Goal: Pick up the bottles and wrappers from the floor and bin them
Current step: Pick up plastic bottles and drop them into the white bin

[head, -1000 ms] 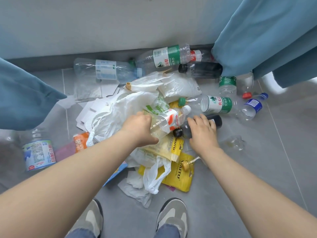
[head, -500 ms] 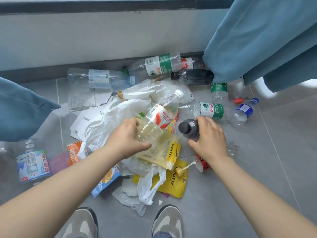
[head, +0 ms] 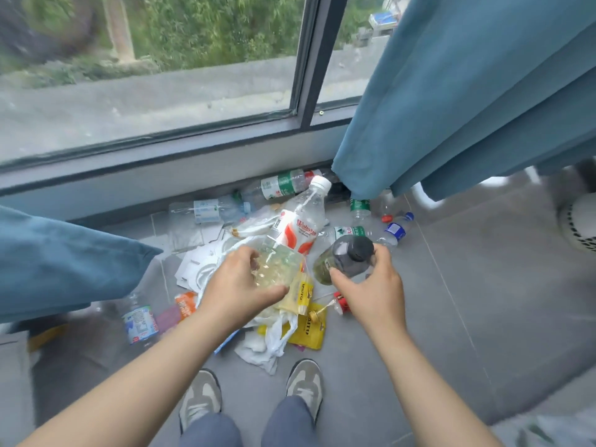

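Grey tiled floor (head: pixel 483 317), window (head: pixel 145 75), blue curtain (head: pixel 467 91)

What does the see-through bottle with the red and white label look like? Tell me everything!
The clear plastic bottle has a white screw cap, on, and a red and white label reading Wahaha. The person's left hand grips its bottom end, fingers curled round it. It is tilted, cap pointing up and away towards the window, above the heap of white bags and yellow wrappers. Its bottom part looks yellowish; whether that is liquid or a wrapper showing through, I cannot tell.

Grey tiled floor (head: pixel 483 301), bottles (head: pixel 206 210), wrappers (head: pixel 308 330)
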`<state>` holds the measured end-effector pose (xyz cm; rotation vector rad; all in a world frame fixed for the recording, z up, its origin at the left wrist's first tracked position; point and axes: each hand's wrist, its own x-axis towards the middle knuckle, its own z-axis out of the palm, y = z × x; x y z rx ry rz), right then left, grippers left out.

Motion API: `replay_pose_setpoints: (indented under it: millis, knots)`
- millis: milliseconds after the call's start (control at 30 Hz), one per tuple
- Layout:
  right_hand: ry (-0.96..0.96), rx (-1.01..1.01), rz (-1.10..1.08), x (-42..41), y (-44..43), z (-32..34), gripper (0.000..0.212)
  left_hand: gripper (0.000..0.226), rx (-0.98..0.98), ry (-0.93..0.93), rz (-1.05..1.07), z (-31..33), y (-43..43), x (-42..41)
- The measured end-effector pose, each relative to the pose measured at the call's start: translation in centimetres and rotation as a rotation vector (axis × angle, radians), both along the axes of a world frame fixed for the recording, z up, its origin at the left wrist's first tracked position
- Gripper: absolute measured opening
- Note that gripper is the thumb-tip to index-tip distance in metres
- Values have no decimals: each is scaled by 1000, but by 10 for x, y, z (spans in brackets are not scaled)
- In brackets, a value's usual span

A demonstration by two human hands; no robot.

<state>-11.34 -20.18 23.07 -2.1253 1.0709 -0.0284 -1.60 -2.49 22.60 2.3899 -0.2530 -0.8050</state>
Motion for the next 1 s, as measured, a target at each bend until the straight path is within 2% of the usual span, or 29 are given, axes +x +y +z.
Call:
replay_pose_setpoints:
  millis: [333,633,800,1000]
  knots:
    - [-249,161,-301,-20,24,251,52,64,-125,4,64,231,20,-8]
    - [-414,82,-339,-38,24,451,47,64,-258,-99,-93,423,2,-11]
    - [-533,58,-391,-57,25,543,47,67,-376,-113,-155,509,-11,-21]
    - [-660,8,-461,-99,3,619,40,53,-487,-156,-238,582,-51,-53]
